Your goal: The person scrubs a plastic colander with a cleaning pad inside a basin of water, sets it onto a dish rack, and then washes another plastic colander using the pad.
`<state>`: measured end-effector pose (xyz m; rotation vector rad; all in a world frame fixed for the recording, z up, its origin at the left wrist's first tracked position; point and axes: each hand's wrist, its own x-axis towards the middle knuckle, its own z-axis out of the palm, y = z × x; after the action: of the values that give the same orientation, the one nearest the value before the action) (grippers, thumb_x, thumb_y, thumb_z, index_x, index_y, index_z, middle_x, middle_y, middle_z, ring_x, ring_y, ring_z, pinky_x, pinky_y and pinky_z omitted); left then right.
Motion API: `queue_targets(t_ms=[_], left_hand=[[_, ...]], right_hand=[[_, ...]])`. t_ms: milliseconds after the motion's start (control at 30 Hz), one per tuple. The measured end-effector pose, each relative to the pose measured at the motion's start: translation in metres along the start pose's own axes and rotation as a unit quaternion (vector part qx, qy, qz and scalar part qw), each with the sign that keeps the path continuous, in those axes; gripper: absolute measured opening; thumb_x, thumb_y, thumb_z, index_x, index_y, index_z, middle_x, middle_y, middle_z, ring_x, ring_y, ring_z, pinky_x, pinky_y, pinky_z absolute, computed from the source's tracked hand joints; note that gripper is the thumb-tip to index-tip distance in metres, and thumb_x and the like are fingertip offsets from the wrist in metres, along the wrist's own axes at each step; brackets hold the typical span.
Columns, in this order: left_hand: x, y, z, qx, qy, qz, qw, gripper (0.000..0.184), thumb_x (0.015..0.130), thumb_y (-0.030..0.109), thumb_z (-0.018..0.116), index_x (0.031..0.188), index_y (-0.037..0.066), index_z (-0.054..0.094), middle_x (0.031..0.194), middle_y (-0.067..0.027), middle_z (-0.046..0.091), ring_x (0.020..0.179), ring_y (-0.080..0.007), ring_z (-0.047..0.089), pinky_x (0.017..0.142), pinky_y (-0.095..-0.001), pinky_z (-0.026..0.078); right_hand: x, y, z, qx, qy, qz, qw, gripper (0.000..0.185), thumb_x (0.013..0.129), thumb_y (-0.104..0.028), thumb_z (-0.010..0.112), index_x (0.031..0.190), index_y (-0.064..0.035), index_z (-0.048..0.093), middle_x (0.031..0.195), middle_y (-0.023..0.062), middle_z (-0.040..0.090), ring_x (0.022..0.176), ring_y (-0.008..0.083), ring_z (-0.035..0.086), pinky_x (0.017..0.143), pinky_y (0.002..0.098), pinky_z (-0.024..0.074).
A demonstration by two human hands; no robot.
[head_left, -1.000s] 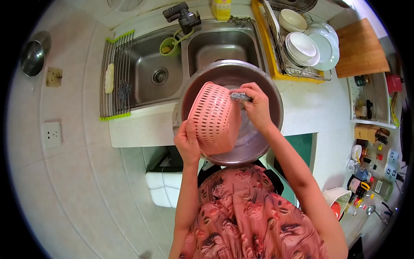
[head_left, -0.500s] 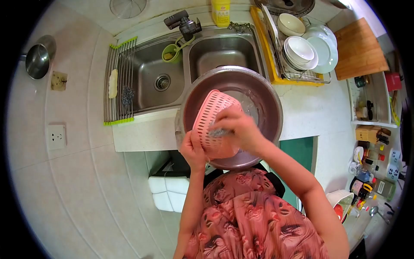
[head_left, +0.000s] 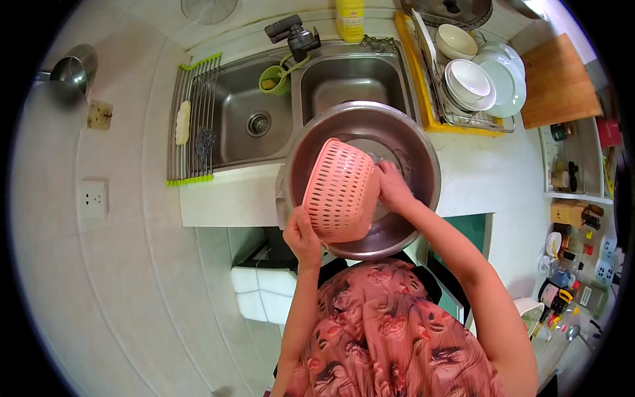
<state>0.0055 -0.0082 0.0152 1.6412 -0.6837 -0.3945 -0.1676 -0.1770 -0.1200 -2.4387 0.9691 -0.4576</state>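
Note:
A pink perforated basket is tilted on its side over a large metal basin, its slotted side facing up. My left hand grips the basket's rim at the lower left. Behind the basket's right side, at its base, is my right hand, its fingers closed and partly hidden by the basket. What the right hand holds is out of sight. Some water shows in the bottom of the basin.
Behind the basin is a double sink with a faucet and a green strainer. A roll-up rack lies at the left. The dish rack holds bowls and plates, with a cutting board beside it.
My right hand, with a grey scrubber visible earlier, has moved from the basket's upper edge across its slotted side to behind its base. The left hand keeps its hold.

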Motion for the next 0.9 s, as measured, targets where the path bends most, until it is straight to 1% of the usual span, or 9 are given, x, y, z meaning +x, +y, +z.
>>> queue_targets(t_ms=[67,100,200,300,467,633,733,833,900], left_hand=[[0.000,0.000,0.001,0.004,-0.003,0.007,1.000,0.040,0.108,0.027,0.044,0.091,-0.003,0.062,0.076,-0.0022,0.059,0.069,-0.0095,0.048,0.061,-0.0277,0.043],[0.002,-0.002,0.002,0.003,-0.005,0.006,1.000,0.040,0.108,0.027,0.043,0.092,-0.003,0.063,0.076,-0.0025,0.059,0.069,-0.0100,0.049,0.062,-0.0280,0.043],[0.004,0.006,0.006,-0.001,-0.024,0.002,1.000,0.041,0.109,0.026,0.041,0.093,-0.004,0.063,0.074,-0.0035,0.058,0.068,-0.0110,0.048,0.062,-0.0288,0.043],[0.005,0.007,0.007,0.022,-0.025,0.003,0.999,0.040,0.108,0.024,0.040,0.092,-0.004,0.063,0.073,-0.0054,0.058,0.068,-0.0116,0.049,0.061,-0.0292,0.043],[0.006,0.013,0.016,0.040,-0.049,0.060,0.996,0.038,0.106,0.021,0.039,0.091,-0.003,0.064,0.069,-0.0108,0.057,0.062,-0.0151,0.050,0.057,-0.0314,0.042],[0.000,0.001,0.012,0.075,-0.057,0.089,0.992,0.038,0.106,0.022,0.040,0.089,-0.002,0.065,0.064,-0.0125,0.051,0.054,-0.0196,0.048,0.053,-0.0342,0.041],[-0.001,-0.001,0.014,0.067,-0.065,0.079,0.993,0.038,0.106,0.023,0.041,0.088,-0.002,0.064,0.064,-0.0119,0.050,0.054,-0.0199,0.047,0.052,-0.0340,0.040],[0.004,0.004,0.016,0.076,-0.059,0.073,0.993,0.037,0.106,0.024,0.043,0.084,-0.001,0.061,0.063,-0.0112,0.046,0.053,-0.0195,0.043,0.051,-0.0341,0.038],[0.001,-0.003,0.012,0.098,-0.061,0.054,0.992,0.040,0.107,0.026,0.042,0.080,-0.001,0.056,0.063,-0.0083,0.047,0.057,-0.0151,0.044,0.054,-0.0330,0.039]], right_hand=[[0.003,0.014,-0.011,0.045,0.016,0.081,0.996,0.031,0.078,0.001,0.065,0.108,-0.0040,0.059,0.107,0.0191,0.057,0.101,0.0403,0.056,0.087,0.0470,0.0486],[0.012,0.018,-0.012,0.093,0.038,0.182,0.978,0.028,0.078,0.000,0.068,0.106,-0.0040,0.064,0.106,0.0165,0.061,0.098,0.0354,0.062,0.085,0.0434,0.0506],[0.031,-0.014,-0.058,0.261,0.031,0.208,0.942,0.027,0.078,-0.004,0.073,0.105,-0.0057,0.068,0.106,0.0145,0.066,0.097,0.0313,0.066,0.084,0.0385,0.0519],[0.034,-0.077,-0.123,0.282,0.090,0.122,0.947,0.030,0.077,0.001,0.073,0.106,-0.0062,0.070,0.107,0.0115,0.067,0.100,0.0279,0.067,0.087,0.0356,0.0523],[0.034,-0.149,-0.145,0.251,-0.007,-0.190,0.949,0.035,0.070,0.005,0.069,0.103,-0.0058,0.068,0.106,0.0092,0.062,0.104,0.0295,0.061,0.091,0.0370,0.0513],[0.059,-0.118,-0.127,0.220,0.036,-0.120,0.968,0.028,0.070,0.009,0.064,0.093,-0.0056,0.069,0.101,0.0085,0.063,0.102,0.0291,0.062,0.089,0.0371,0.0516],[0.072,-0.099,-0.136,0.227,0.033,0.011,0.973,0.029,0.067,0.009,0.064,0.091,-0.0055,0.070,0.101,0.0091,0.063,0.102,0.0296,0.063,0.087,0.0368,0.0522],[0.060,-0.120,-0.139,0.234,0.001,-0.131,0.963,0.023,0.072,0.000,0.064,0.092,-0.0099,0.070,0.105,0.0082,0.063,0.107,0.0276,0.059,0.093,0.0399,0.0494],[0.060,-0.118,-0.127,0.203,-0.002,-0.143,0.969,0.024,0.072,0.002,0.063,0.093,-0.0089,0.070,0.106,0.0083,0.063,0.109,0.0286,0.059,0.094,0.0396,0.0493]])
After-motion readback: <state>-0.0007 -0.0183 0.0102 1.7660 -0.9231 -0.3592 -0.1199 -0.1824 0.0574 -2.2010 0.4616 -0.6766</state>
